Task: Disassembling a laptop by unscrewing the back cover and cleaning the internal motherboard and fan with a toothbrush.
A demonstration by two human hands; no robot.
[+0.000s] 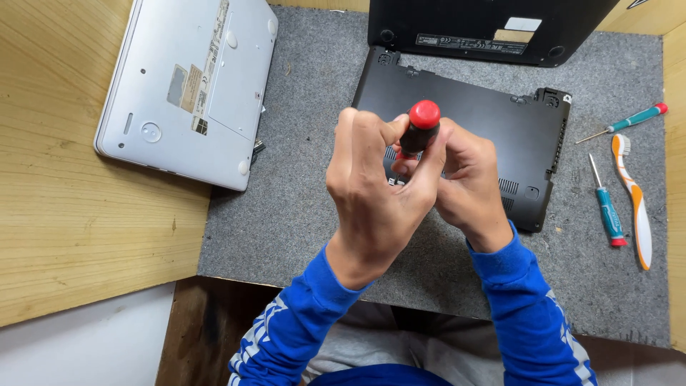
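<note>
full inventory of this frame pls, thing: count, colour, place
Red-capped black-handled screwdriver: 1, red and black, upright in both hands over the black panel.
Black plastic laptop base panel: 1, black, middle of the mat.
Black laptop underside: 1, black, top edge, partly out of view.
White laptop lying bottom up: 1, white, upper left, half on the wood.
Teal-handled precision screwdrivers: 2, teal with red ends, right of the panel.
Orange and white toothbrush: 1, far right.
Grey felt mat: 1, grey, over the wooden table.
Left hand: 1, blue sleeve, gripping the handle.
Right hand: 1, blue sleeve, on the handle's other side.
</note>
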